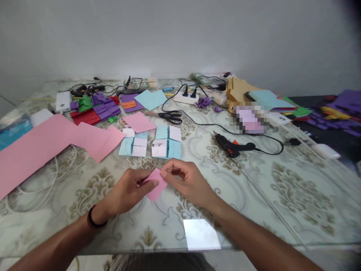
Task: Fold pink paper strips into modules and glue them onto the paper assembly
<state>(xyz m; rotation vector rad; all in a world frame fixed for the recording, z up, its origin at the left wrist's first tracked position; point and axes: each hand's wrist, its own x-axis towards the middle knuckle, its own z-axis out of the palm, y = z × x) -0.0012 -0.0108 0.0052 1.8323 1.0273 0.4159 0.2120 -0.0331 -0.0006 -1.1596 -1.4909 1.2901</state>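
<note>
Patterned glass table [254,195] under a pale wall: left hand [128,192] pinches the pink paper square's [155,188] left side, right hand [187,180] nips its top corner, grip narrow; the paper lies between both, equally near.

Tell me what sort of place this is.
Probably a home craft table for paper folding: both hands hold a small pink paper, folded blue pieces lie beyond, with scissors and a glue gun.
</note>
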